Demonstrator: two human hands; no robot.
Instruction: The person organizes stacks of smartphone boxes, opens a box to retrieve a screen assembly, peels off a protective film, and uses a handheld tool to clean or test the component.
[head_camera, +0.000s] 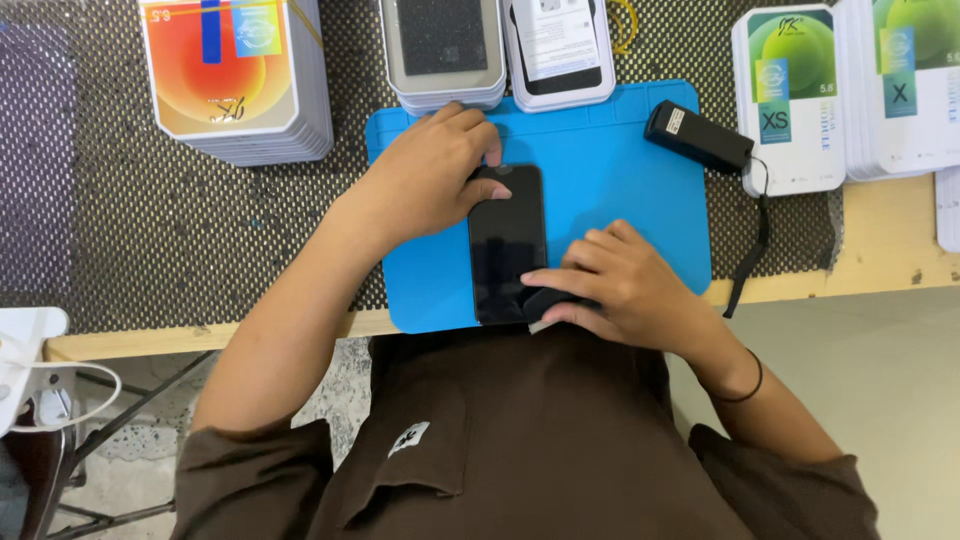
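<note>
A black phone screen (505, 235) lies lengthwise on a blue work mat (610, 180) in front of me. My left hand (430, 175) rests on the phone's far end, fingers curled over its top corner and pinning it down. At the near end my right hand (615, 285) presses a small dark cloth (548, 303) against the glass, with fingers folded around the cloth.
Stacks of flat boxes line the far side: orange ones (235, 75) at left, grey (443, 50) and white (558, 45) in the middle, green-and-white ones (790, 95) at right. A black box with a strap (697, 135) sits at the mat's right corner. The table edge (880, 275) runs below.
</note>
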